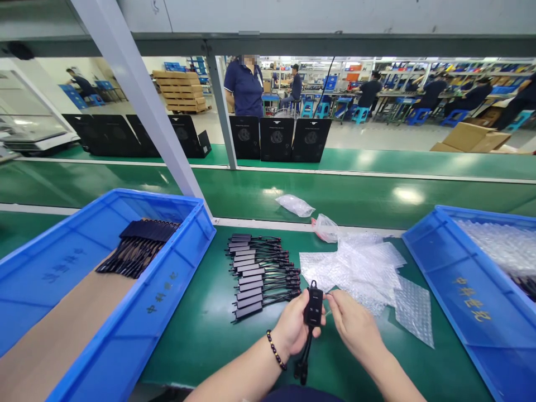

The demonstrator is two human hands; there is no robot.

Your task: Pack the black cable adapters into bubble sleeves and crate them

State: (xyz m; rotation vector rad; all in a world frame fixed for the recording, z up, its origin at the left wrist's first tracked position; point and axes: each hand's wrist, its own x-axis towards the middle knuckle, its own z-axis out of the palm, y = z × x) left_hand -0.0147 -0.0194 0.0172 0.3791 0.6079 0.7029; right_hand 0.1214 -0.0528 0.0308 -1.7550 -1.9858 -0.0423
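My left hand (293, 324) is closed around a small black controller box (314, 306) with a hanging loop on top. Its short black cables (302, 363) dangle below, toward my body. Close by on the right, my right hand (352, 318) pinches at the box's side edge; a thin strand shows at the fingertips, too small to name. Left of the hands, a row of similar black controller boxes (250, 297) lies on the green table, cables pointing right. Behind my right hand spreads a pile of clear bubble-wrap bags (364, 268).
A blue bin (180, 296) holding more black controllers (146, 234) stands at left. Another blue bin (452, 279) with bubble-wrapped items is at right. Two small plastic bags (295, 205) lie farther back. Black boxes (276, 138) stand beyond a metal post (224, 111); people work behind.
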